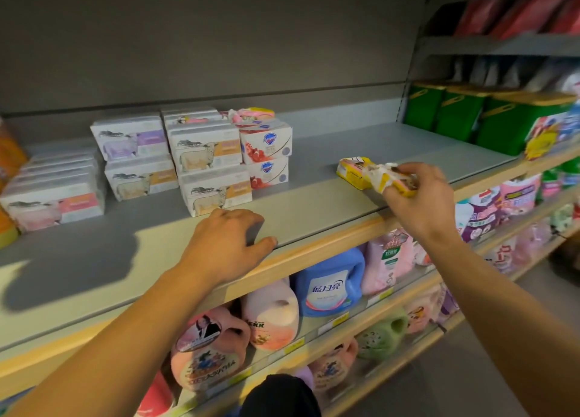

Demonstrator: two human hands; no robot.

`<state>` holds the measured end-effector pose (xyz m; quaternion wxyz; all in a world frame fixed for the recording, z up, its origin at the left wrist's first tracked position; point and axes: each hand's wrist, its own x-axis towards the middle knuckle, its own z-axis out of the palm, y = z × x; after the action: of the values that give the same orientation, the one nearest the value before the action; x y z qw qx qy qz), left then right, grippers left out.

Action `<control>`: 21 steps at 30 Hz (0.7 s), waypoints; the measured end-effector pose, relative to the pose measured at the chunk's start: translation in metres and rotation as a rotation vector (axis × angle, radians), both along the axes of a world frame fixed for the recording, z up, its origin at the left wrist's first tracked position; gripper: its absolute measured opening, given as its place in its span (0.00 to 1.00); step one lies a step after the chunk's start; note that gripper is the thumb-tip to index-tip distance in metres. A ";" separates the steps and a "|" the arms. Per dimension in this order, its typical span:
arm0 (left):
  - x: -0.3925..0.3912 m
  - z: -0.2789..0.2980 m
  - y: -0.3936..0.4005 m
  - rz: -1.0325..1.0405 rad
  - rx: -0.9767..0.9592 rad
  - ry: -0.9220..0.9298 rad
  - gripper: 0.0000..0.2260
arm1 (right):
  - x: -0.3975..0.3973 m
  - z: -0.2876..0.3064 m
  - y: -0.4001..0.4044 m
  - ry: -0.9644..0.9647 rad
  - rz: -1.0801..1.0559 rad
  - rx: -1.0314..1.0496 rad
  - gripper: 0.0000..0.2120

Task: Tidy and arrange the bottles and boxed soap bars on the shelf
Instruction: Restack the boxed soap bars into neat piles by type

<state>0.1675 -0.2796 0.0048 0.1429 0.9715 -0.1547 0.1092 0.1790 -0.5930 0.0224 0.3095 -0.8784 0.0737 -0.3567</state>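
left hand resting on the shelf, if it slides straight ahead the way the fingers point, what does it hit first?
Most likely the bottom sheep-print soap box at the front of the middle stack. The left hand lies on the grey shelf with its fingertips just short of that box; the exact gap is hard to judge from this view.

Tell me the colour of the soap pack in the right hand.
Yellow and white soap pack, pinched by the right hand; head view.

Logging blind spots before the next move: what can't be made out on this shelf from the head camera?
- Yellow soap pack: right end covered by the right hand; print too blurred to read.
- Back row of soap boxes: hidden behind the front stacks.
- Orange pack: cut off by the left edge.
- Red packs on the upper right shelf: blurred.
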 end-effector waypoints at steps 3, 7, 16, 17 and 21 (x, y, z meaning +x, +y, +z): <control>0.001 -0.002 0.000 -0.002 -0.001 -0.010 0.23 | 0.009 -0.003 -0.013 0.071 -0.046 -0.019 0.19; 0.003 -0.004 0.001 0.003 -0.026 -0.017 0.22 | 0.028 -0.014 -0.011 0.156 0.009 -0.145 0.21; 0.003 -0.004 0.000 0.016 -0.019 -0.016 0.23 | 0.064 -0.008 -0.012 0.325 0.017 -0.390 0.21; 0.003 -0.004 0.000 0.013 -0.021 -0.018 0.22 | 0.064 -0.007 -0.009 0.366 0.006 -0.425 0.24; 0.000 -0.001 0.001 0.001 -0.020 -0.008 0.22 | 0.043 -0.008 0.019 0.276 0.022 -0.453 0.27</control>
<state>0.1677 -0.2790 0.0039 0.1520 0.9696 -0.1537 0.1145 0.2218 -0.5742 0.0141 0.0958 -0.9663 0.0239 -0.2377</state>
